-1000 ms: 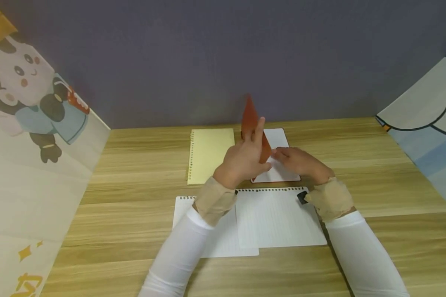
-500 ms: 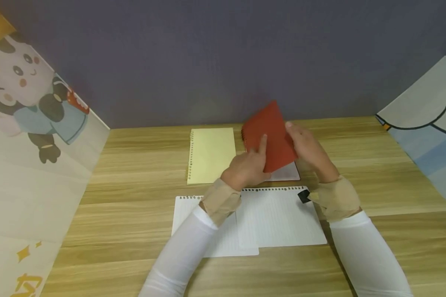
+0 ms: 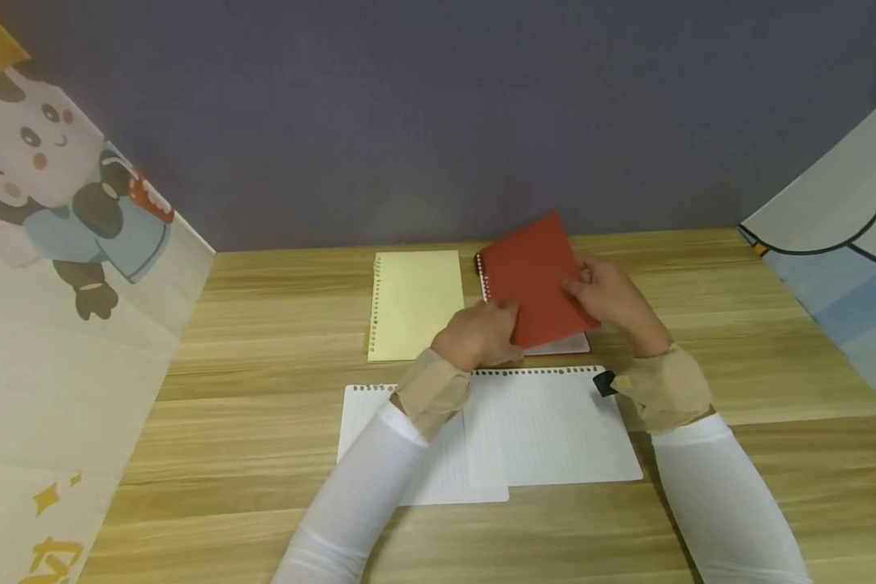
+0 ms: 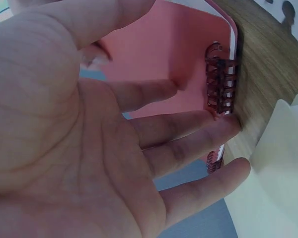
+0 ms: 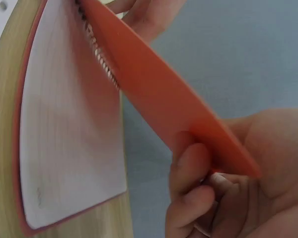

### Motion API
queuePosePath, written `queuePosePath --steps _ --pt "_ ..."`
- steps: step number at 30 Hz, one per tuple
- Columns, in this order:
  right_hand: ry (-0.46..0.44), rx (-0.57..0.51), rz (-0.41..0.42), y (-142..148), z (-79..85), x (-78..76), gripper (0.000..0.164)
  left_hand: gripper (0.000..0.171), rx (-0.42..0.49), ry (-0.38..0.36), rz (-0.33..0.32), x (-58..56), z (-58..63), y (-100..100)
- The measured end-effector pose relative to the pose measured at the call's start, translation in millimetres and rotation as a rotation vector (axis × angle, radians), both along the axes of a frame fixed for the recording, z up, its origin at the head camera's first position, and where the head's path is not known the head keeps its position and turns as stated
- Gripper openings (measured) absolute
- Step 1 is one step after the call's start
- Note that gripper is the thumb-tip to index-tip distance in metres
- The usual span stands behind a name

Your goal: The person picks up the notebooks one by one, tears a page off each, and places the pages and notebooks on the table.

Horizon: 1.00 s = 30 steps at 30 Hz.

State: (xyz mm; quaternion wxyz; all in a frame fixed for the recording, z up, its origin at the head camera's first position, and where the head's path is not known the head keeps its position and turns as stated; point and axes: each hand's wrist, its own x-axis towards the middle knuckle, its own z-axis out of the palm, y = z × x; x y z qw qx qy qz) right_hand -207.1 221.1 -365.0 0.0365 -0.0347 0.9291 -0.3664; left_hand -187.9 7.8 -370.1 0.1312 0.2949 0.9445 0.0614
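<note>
My right hand [image 3: 615, 298] pinches the right edge of a red notebook cover [image 3: 533, 276]; in the right wrist view its fingers [image 5: 191, 163] curl round the edge. The cover stands tilted above the white page [image 5: 69, 144] of a loose-leaf notebook with a red back. A row of holes runs along the cover's left edge. My left hand [image 3: 476, 334] lies at the cover's lower left. In the left wrist view its fingers [image 4: 188, 196] are mostly straight and reach the dark red binder rings [image 4: 221, 87], with fingertips touching near them. Whether the rings are open is unclear.
A pale yellow punched sheet stack [image 3: 416, 300] lies left of the notebook. Nearer, two white lined punched sheets [image 3: 555, 430] overlap on the wooden table [image 3: 248, 389]. A dark grey panel [image 3: 438, 122] stands behind, with printed side walls left and right.
The red cover has swung from nearly edge-on to facing me, lower and to the right. My right hand has moved right and grips its edge; the left hand's raised index finger has come down.
</note>
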Motion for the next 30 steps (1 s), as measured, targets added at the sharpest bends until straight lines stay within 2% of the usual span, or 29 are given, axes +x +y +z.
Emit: queuePosePath --steps 6,10,19,24,30 --pt "-0.095 0.056 0.053 10 -8.5 -2.7 0.056 0.055 -0.031 0.012 -0.016 -1.7 -1.1 -1" --pt "-0.143 0.104 0.084 16 -15.5 -4.2 0.06 0.049 -0.063 0.002 -0.023 -2.2 -1.6 -1" --pt "-0.161 0.194 0.138 20 -32.8 -9.3 0.057 0.039 -0.079 -0.038 -0.026 -2.4 -1.6 -2" --pt "-0.158 0.243 0.145 19 -34.1 -7.8 0.06 0.032 -0.069 -0.049 -0.024 -3.7 -2.9 -3" --pt "-0.164 0.283 0.149 16 -33.2 -7.4 0.077 0.029 -0.052 -0.055 -0.024 -4.1 -3.2 -4"
